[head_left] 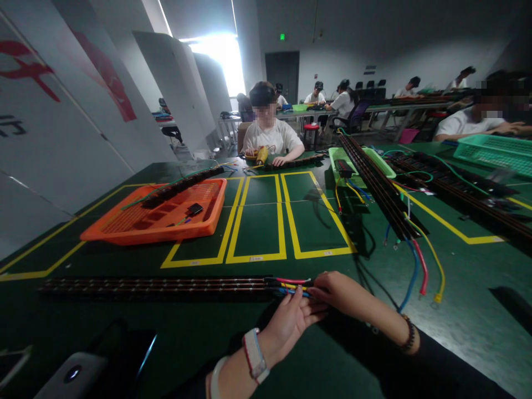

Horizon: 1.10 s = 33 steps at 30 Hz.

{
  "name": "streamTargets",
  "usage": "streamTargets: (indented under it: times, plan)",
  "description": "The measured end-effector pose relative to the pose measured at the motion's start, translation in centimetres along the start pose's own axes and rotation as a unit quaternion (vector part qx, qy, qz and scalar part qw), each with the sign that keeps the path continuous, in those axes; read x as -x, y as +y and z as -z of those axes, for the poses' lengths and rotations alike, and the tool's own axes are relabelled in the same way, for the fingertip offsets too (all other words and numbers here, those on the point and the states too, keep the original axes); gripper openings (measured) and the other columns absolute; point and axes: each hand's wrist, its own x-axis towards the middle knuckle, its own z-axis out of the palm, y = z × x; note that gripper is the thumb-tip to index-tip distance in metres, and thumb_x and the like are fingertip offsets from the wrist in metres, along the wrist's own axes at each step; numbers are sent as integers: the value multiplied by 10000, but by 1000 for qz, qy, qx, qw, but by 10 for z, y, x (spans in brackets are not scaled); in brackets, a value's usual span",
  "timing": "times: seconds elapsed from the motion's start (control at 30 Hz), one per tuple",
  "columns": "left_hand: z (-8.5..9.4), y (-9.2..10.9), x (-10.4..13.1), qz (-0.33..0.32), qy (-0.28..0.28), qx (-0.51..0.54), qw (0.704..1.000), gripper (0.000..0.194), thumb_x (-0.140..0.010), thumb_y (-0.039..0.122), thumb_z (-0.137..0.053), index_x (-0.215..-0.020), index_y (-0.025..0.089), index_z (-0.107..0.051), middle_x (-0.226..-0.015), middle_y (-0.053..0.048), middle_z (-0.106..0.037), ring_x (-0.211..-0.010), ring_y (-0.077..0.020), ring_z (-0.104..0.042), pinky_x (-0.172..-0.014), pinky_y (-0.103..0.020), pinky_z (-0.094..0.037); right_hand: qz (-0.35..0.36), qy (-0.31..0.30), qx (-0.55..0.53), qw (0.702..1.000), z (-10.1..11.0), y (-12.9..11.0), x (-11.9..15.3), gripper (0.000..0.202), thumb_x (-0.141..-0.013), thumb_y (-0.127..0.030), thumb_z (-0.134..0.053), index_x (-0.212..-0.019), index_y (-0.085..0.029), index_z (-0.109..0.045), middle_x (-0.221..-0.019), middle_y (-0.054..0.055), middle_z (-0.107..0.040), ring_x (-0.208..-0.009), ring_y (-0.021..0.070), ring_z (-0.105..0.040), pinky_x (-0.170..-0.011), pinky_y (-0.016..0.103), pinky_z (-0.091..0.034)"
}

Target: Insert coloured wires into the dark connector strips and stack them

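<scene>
A long dark strip with copper-coloured rails (158, 286) lies across the table in front of me. Short red, yellow and blue wires (293, 281) come out of its right end. My left hand (286, 321), palm up with a watch on the wrist, has its thumb over these wires and its fingers beneath them. From the right, my right hand (338, 291) pinches the wires near their ends. The wire tips are hidden by its fingers.
An orange basket (153, 238) holds a strip and a small black part. At the right, another railed strip (374, 183) rests across a green basket (384, 160), wires hanging. A phone (72, 377) lies lower left. Opposite sits a person (274, 136) near a yellow heat gun (261, 155).
</scene>
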Motion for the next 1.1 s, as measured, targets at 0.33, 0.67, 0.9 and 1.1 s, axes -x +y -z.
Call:
streamTargets:
  times: [0.33, 0.67, 0.9, 1.1]
  plan:
    - [-3, 3, 1, 7, 18, -27, 999, 336, -898, 438, -468, -898, 107, -529, -865, -177, -701, -809, -234, -688, -879, -421, -452, -28, 94, 110, 989, -6, 1, -5, 292, -944, -342, -459, -792, -172, -641, -783, 47, -639, -710, 163, -597, -603, 257, -345]
    - [-1, 8, 1, 28, 2, -36, 999, 359, -912, 445, -426, -910, 101, -528, -875, -188, -700, -758, -212, -683, -871, -410, -450, -35, 97, 111, 988, -9, 6, -7, 299, -937, -387, -461, -789, -184, -625, -784, 36, -635, -708, 156, -602, -579, 255, -336]
    - [0, 6, 0, 23, -3, -43, 999, 344, -908, 424, -455, -991, 99, -529, -891, -167, -699, -791, -212, -685, -864, -397, -456, -48, 98, 144, 984, 11, -13, 7, 287, -909, -408, -507, -771, -180, -612, -747, 41, -636, -643, 165, -592, -525, 260, -293]
    - [3, 4, 0, 10, -4, -26, 1000, 299, -879, 421, -520, -958, 133, -514, -852, -111, -691, -774, -207, -681, -853, -412, -468, -36, 10, 150, 988, 6, -17, 14, 341, -879, -442, -530, -695, -186, -658, -672, 60, -649, -596, 186, -612, -488, 259, -258]
